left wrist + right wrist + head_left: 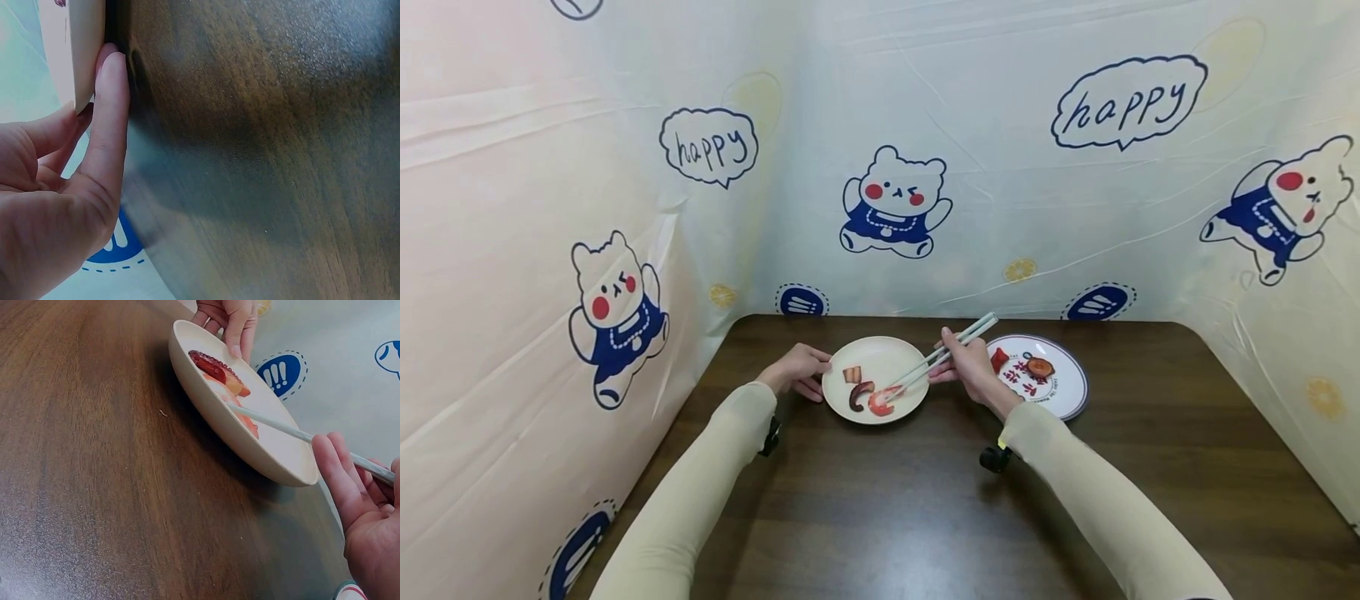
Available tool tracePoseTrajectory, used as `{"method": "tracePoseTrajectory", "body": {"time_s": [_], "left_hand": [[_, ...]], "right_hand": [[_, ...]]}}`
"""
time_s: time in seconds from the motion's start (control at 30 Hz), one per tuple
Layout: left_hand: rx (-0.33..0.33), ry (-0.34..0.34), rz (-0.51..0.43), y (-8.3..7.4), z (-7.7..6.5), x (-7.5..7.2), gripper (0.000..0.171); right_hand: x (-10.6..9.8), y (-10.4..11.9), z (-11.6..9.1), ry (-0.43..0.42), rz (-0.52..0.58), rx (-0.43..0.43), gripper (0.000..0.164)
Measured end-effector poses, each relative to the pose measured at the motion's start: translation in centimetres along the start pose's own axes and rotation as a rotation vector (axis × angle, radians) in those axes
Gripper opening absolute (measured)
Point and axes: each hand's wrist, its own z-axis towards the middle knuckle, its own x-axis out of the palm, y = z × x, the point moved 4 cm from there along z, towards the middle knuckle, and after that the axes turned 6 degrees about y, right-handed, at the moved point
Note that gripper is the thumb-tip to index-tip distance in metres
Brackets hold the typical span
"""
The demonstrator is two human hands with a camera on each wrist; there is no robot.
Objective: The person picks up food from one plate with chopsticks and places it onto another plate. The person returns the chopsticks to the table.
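A cream plate (880, 352) lies on the table, its rim pinched at the left by my left hand (796, 370). In the left wrist view the thumb is at the rim and fingers (111, 94) lie against the plate's underside. My right hand (968, 365) grips a pair of pale chopsticks (958, 339) beyond the plate's right edge. Their tips touch an orange-pink shrimp (880, 405) on the plate; whether they pinch it I cannot tell. Beside the shrimp are a dark red curled tentacle piece (856, 400) and a small bacon-like slice (852, 375).
Right of the cream plate, partly behind my right hand, sits a white plate (1063, 400) with a dark blue rim and red printed characters. It bears a red piece (999, 359) and a round brown piece (1040, 367). A printed curtain (1000, 208) surrounds the wooden table (880, 517).
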Motion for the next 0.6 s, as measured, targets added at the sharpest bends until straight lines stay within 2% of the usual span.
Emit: {"method": "tracePoseTrajectory", "body": {"time_s": [0.3, 0.6], "left_hand": [[-0.007, -0.004, 0.007, 0.0, 0.0, 0.0, 0.041], [-0.01, -0.006, 0.005, 0.1, 0.1, 0.1, 0.041]], "right_hand": [[-1.0, 1.0, -0.2, -0.02, 0.029, -0.026, 0.053], [-2.3, 1.8, -0.6, -0.001, 0.081, -0.054, 0.048]]}}
